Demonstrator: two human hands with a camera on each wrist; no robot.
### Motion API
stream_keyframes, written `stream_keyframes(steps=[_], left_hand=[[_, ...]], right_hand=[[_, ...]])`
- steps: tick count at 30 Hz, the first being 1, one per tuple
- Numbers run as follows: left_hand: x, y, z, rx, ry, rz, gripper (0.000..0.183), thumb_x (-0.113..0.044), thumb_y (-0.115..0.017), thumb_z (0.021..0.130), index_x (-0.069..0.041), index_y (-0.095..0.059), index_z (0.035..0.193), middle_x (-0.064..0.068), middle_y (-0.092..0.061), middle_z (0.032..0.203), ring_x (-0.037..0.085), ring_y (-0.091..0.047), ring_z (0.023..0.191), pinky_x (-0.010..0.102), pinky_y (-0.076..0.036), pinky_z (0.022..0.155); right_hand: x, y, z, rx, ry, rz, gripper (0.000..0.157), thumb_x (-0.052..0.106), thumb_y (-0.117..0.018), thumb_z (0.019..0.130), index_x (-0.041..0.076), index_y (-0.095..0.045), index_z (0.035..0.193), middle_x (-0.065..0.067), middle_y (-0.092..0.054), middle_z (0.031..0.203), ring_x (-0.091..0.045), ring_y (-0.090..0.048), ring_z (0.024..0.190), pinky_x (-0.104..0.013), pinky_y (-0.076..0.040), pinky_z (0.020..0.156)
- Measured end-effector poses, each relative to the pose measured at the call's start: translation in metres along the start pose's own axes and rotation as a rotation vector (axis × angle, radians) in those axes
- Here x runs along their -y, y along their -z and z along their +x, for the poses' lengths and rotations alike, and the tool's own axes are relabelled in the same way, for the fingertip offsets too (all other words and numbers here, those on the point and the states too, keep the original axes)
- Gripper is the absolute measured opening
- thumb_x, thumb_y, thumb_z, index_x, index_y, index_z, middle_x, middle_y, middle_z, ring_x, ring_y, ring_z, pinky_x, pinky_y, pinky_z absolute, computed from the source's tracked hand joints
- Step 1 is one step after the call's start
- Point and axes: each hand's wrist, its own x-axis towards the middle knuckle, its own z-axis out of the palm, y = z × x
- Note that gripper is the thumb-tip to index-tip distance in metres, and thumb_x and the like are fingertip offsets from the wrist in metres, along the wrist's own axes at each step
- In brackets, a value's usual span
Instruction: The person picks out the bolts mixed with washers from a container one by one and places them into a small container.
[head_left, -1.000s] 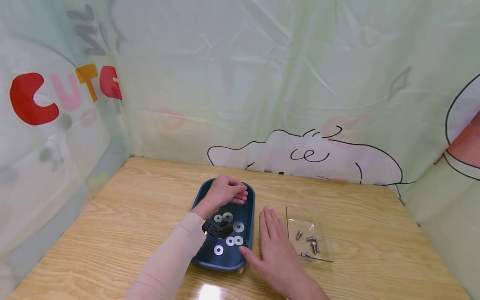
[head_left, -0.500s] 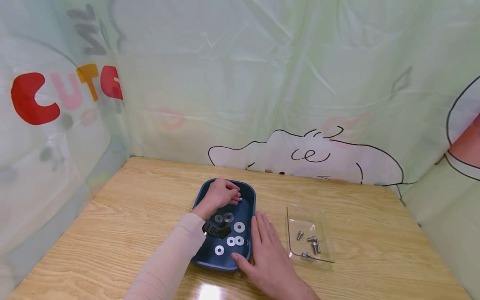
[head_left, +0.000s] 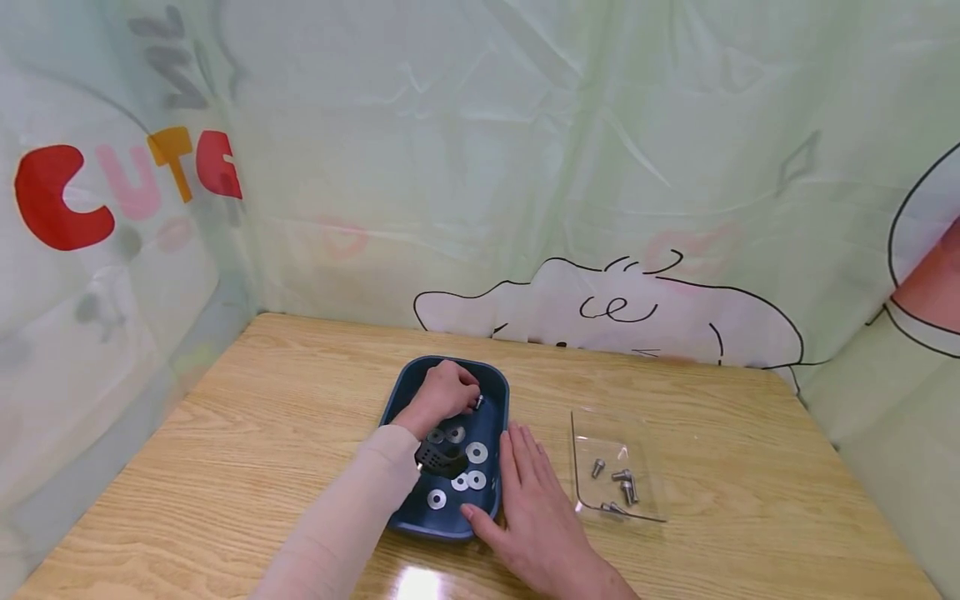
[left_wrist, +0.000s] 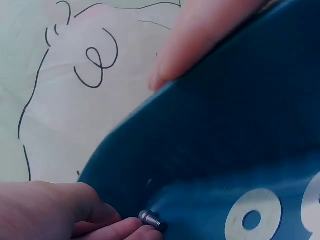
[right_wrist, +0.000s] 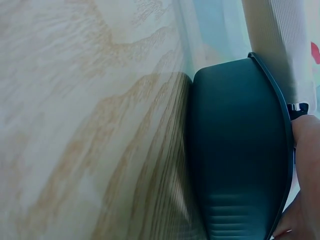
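Note:
My left hand (head_left: 444, 390) reaches into the far end of a dark blue tray (head_left: 501, 392), its fingers curled. A short socket-head screw (left_wrist: 152, 220) lies right at its fingertips; I cannot tell whether they pinch it. Several flat metal washers (head_left: 476, 452) lie in the tray nearer the front, partly under the wrist. With fingers straight, my right hand (head_left: 536, 508) rests along the tray's right side. Its thumb reaches over the near right rim. In the right wrist view the tray's outer wall (right_wrist: 240, 140) stands between table and thumb.
To the right on the wooden table (head_left: 750, 467) stands a clear plastic box (head_left: 652, 487) with several similar screws (head_left: 627, 492) in it. A black wrist camera (head_left: 442, 459) hangs low over the washers. A printed curtain (head_left: 450, 167) hangs behind the table.
My left hand has drawn a little left within the tray, and the screw has come into view at its fingertips. My right hand has moved left against the tray's side.

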Motion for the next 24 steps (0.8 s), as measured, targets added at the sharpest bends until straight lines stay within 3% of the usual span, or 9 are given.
stream_keyframes(steps=[10,17,24], left_hand=[[-0.003,-0.014,-0.001,0.045,0.003,-0.009,0.020,-0.013,-0.070,0.089,-0.002,-0.075,0.105,0.009,-0.074,0.084,0.020,-0.070,0.077,0.037,-0.060,0.083],[-0.006,-0.018,-0.005,0.056,-0.019,-0.017,0.018,-0.008,-0.072,0.088,-0.001,-0.075,0.104,0.011,-0.074,0.089,0.023,-0.071,0.081,0.038,-0.061,0.083],[-0.003,-0.024,-0.005,0.054,-0.039,-0.012,0.014,-0.006,-0.072,0.088,-0.001,-0.076,0.100,0.009,-0.074,0.085,0.018,-0.069,0.074,0.036,-0.061,0.081]], right_hand=[[-0.001,0.001,0.001,-0.004,0.017,0.000,0.099,0.071,-0.052,0.089,0.006,-0.022,0.157,-0.011,-0.007,0.168,-0.030,-0.008,0.156,-0.053,-0.016,0.125],[-0.001,0.002,0.002,0.009,0.009,0.004,0.100,0.071,-0.052,0.088,0.006,-0.020,0.158,-0.010,-0.004,0.168,-0.030,-0.007,0.156,-0.053,-0.016,0.125],[-0.002,0.000,0.001,0.008,0.013,-0.002,0.100,0.070,-0.053,0.089,0.005,-0.020,0.157,-0.012,-0.006,0.168,-0.030,-0.007,0.156,-0.053,-0.016,0.125]])
